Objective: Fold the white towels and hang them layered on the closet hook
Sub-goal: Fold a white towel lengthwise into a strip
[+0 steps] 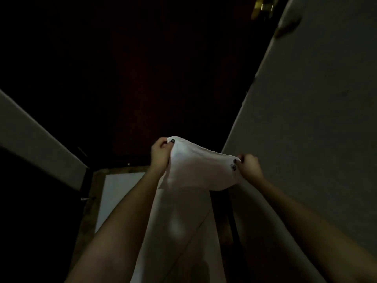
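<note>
A white towel (195, 170) hangs stretched between both hands in front of me, sagging a little in the middle. My left hand (160, 154) pinches its upper left corner. Its upper right corner is pinched by my right hand (250, 165), where a small dark mark shows on the cloth. Below the towel more white cloth (179, 231) runs down between my forearms. The scene is dim, and I cannot make out a closet hook.
A dark reddish door or closet panel (163, 78) fills the space ahead. A pale wall (316, 119) rises on the right, with a brass fitting (263, 7) at its top. A pale panel (30, 129) slants at left, above light floor (118, 193).
</note>
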Demonstrator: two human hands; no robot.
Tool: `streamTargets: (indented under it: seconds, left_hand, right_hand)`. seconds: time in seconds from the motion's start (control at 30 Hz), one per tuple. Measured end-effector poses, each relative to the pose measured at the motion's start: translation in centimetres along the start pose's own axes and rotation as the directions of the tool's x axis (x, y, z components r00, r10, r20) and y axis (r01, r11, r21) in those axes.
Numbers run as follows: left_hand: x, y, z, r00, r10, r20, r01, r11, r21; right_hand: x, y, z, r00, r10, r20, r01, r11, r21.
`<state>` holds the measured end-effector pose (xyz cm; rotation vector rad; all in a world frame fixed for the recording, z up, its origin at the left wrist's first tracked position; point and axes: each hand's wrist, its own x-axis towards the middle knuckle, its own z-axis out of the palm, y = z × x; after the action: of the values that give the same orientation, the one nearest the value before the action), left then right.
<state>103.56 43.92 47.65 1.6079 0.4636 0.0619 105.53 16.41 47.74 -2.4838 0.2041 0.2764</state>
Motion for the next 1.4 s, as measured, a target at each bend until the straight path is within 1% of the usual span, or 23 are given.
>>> streamTargets:
  seconds: [0.1,0.2,0.27,0.33,0.4,0.47,0.57,0.63,0.7,0.73,0.8,0.9,1.03,1.17,1.33,1.4]
  left_hand:
    - [-2.6,9.5,-4.2,0.996,0.083,-0.039,-0.082,0.996,0.025]
    - [-5.3,17.9,-8.6,0.986,0.142,-0.086,-0.136,0.988,0.068]
    - [-7.4,22.8,-11.3,0.975,0.180,-0.130,-0.168,0.981,0.102]
    - [-9.7,27.7,-13.8,0.962,0.225,-0.157,-0.206,0.970,0.126]
    - [-12.2,31.9,-15.9,0.944,0.278,-0.179,-0.254,0.956,0.148]
    - [-15.1,35.3,-17.6,0.917,0.351,-0.188,-0.319,0.931,0.179]
    - [-20.3,38.2,-19.4,0.871,0.427,-0.244,-0.400,0.904,0.152]
    - [-24.2,38.7,-20.3,0.840,0.453,-0.300,-0.437,0.891,0.122]
    - [-28.3,38.2,-21.1,0.823,0.442,-0.358,-0.445,0.892,0.078]
    - [-30.3,37.8,-21.4,0.812,0.438,-0.386,-0.454,0.889,0.054]
    - [-33.9,36.7,-22.0,0.788,0.416,-0.454,-0.467,0.884,0.000]
    - [-39.0,34.8,-22.6,0.752,0.372,-0.545,-0.468,0.883,-0.042]
    - [-45.8,32.1,-24.0,0.699,0.289,-0.654,-0.452,0.888,-0.091]
    - [-53.6,29.4,-25.4,0.615,0.239,-0.751,-0.436,0.897,-0.071]
    - [-63.5,26.4,-26.1,0.546,0.231,-0.805,-0.449,0.892,-0.048]
    - [-67.2,25.3,-26.6,0.501,0.234,-0.833,-0.470,0.882,-0.034]
  right_hand:
    - [-2.4,-7.5,-6.6,0.997,-0.077,0.000,0.077,0.995,0.069]
    - [-4.9,-14.7,-12.5,0.982,-0.190,-0.018,0.190,0.975,0.110]
    - [-7.1,-19.3,-16.2,0.965,-0.258,-0.046,0.262,0.953,0.154]
    - [-9.3,-23.8,-19.5,0.946,-0.319,-0.059,0.324,0.916,0.235]
    - [-11.7,-27.9,-22.4,0.911,-0.411,-0.016,0.391,0.853,0.344]
    - [-14.4,-31.5,-24.2,0.871,-0.491,0.027,0.417,0.765,0.490]
    - [-19.8,-35.3,-24.8,0.833,-0.550,0.064,0.349,0.611,0.710]
    - [-23.7,-36.5,-24.1,0.797,-0.590,0.131,0.246,0.516,0.821]
    - [-27.5,-37.0,-22.9,0.726,-0.662,0.188,0.196,0.461,0.865]
    - [-29.2,-37.2,-22.3,0.681,-0.704,0.201,0.211,0.452,0.867]
    - [-32.3,-37.2,-20.9,0.602,-0.766,0.227,0.274,0.465,0.842]
    - [-36.8,-37.2,-18.6,0.535,-0.806,0.253,0.338,0.478,0.811]
    - [-43.0,-37.1,-16.1,0.450,-0.852,0.266,0.311,0.429,0.848]
    - [-49.6,-36.8,-14.3,0.368,-0.886,0.284,0.302,0.402,0.864]
    - [-58.5,-36.0,-12.9,0.201,-0.928,0.315,0.308,0.365,0.879]
    - [-62.1,-35.3,-12.4,0.150,-0.934,0.325,0.287,0.356,0.889]
